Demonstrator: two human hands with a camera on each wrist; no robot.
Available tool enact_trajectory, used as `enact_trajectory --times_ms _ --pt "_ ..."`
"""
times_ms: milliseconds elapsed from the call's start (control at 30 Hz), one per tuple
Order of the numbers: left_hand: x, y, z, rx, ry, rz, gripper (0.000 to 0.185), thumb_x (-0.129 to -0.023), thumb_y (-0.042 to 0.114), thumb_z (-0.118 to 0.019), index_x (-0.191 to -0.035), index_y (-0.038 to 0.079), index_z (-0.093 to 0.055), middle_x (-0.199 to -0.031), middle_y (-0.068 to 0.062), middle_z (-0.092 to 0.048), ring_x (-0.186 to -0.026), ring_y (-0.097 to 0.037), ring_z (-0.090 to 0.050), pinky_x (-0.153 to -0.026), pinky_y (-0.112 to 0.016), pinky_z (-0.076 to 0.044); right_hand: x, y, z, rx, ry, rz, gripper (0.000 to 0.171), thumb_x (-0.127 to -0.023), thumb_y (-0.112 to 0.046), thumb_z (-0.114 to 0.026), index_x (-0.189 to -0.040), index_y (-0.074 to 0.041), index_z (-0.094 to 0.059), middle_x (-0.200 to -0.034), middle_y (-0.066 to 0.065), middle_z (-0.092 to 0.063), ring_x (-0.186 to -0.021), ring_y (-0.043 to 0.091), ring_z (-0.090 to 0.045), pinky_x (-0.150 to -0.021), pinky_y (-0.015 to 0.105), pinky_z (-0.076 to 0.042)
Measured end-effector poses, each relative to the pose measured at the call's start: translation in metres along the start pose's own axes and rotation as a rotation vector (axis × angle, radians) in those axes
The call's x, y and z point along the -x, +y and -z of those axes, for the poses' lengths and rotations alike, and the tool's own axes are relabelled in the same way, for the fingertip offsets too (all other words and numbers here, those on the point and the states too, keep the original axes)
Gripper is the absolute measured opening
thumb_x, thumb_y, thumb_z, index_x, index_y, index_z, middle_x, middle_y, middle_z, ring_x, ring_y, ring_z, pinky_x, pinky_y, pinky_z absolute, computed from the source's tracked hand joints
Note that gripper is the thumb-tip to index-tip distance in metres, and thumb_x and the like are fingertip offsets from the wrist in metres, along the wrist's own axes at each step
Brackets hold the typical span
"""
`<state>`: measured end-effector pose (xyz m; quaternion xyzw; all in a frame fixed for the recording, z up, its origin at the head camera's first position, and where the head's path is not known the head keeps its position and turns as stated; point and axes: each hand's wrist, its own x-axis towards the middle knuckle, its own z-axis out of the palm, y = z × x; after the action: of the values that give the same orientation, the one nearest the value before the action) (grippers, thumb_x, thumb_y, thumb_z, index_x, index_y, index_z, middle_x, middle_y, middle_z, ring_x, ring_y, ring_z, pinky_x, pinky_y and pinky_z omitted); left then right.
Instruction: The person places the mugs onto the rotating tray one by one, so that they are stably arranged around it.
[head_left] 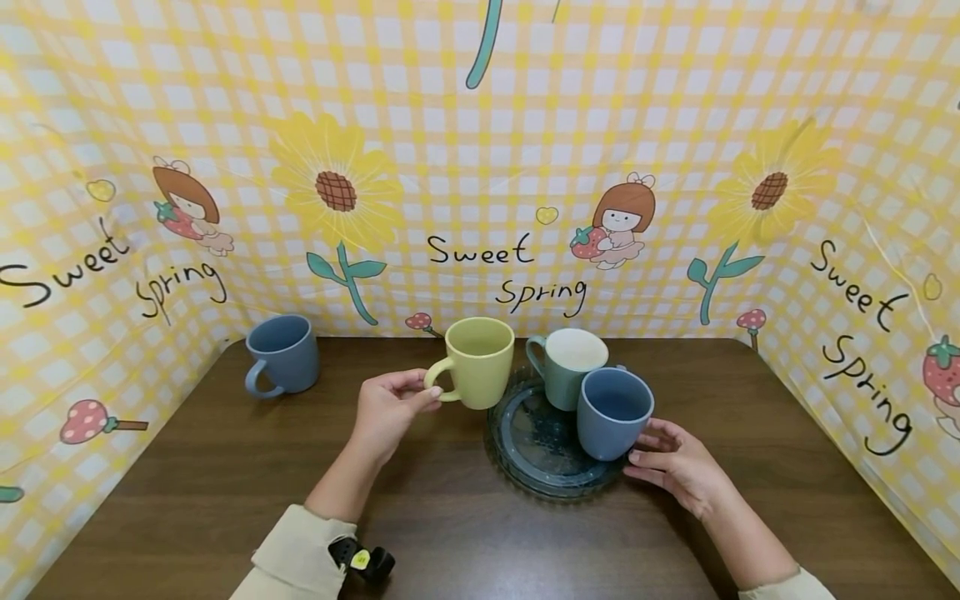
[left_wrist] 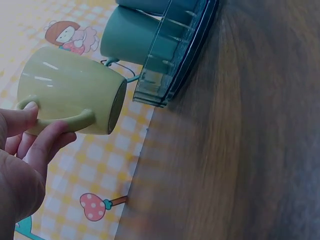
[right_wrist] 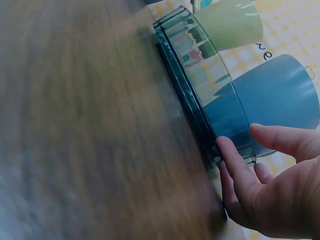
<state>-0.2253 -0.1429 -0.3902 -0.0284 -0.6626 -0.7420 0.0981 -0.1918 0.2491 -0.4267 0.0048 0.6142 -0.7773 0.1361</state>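
- Left hand (head_left: 390, 408) gripping yellow mug (head_left: 478, 362) by handle, holding it just left of glass tray (head_left: 525, 454).
- Right hand (head_left: 675, 462), fingers relaxed, touching tray rim beside blue mug (head_left: 612, 412) standing on tray.

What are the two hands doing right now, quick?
Left hand: pinching the handle of the yellow mug, lifted.
Right hand: open, fingers resting on the rim of the glass tray.

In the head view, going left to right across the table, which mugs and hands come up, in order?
Lone blue mug → left hand → yellow mug, held by its handle → green mug on the dark tray → second blue mug on that tray → right hand at the tray's edge.
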Motion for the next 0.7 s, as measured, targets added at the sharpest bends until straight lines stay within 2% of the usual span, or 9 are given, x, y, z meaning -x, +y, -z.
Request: enact_trajectory --times_ms 167,433,700 --pt "-0.001 0.000 -0.008 0.007 -0.018 0.012 0.024 -0.079 -0.016 -0.072 -0.102 -0.019 -0.065 -0.085 -0.018 -0.067 -0.071 -0.018 -0.069 -0.070 -0.035 -0.061 0.001 0.000 -0.004 -0.004 0.027 -0.015 0.062 -0.085 0.017 -0.061 -0.138 0.005 -0.031 -0.114 0.015 -0.049 -0.092 0.022 -0.063 -0.086 0.046 -0.057" --pt "0.000 -0.002 -0.023 0.010 -0.023 0.029 0.026 -0.078 -0.017 -0.071 -0.103 -0.020 -0.064 -0.081 -0.014 -0.066 -0.068 -0.017 -0.068 -0.068 -0.034 -0.061 0.001 0.002 -0.005 0.018 0.033 -0.011 0.076 -0.086 0.017 -0.059 -0.148 0.010 -0.015 -0.119 0.018 -0.045 -0.092 0.022 -0.063 -0.086 0.045 -0.057" --pt "0.002 -0.008 -0.035 0.031 -0.029 0.044 0.023 -0.078 -0.018 -0.071 -0.100 -0.020 -0.065 -0.078 -0.011 -0.065 -0.066 -0.017 -0.068 -0.067 -0.033 -0.061 0.001 0.004 -0.005 0.019 0.060 -0.017 0.078 -0.086 0.018 -0.058 -0.149 0.011 -0.013 -0.123 0.021 -0.042 -0.091 0.022 -0.063 -0.086 0.046 -0.057"
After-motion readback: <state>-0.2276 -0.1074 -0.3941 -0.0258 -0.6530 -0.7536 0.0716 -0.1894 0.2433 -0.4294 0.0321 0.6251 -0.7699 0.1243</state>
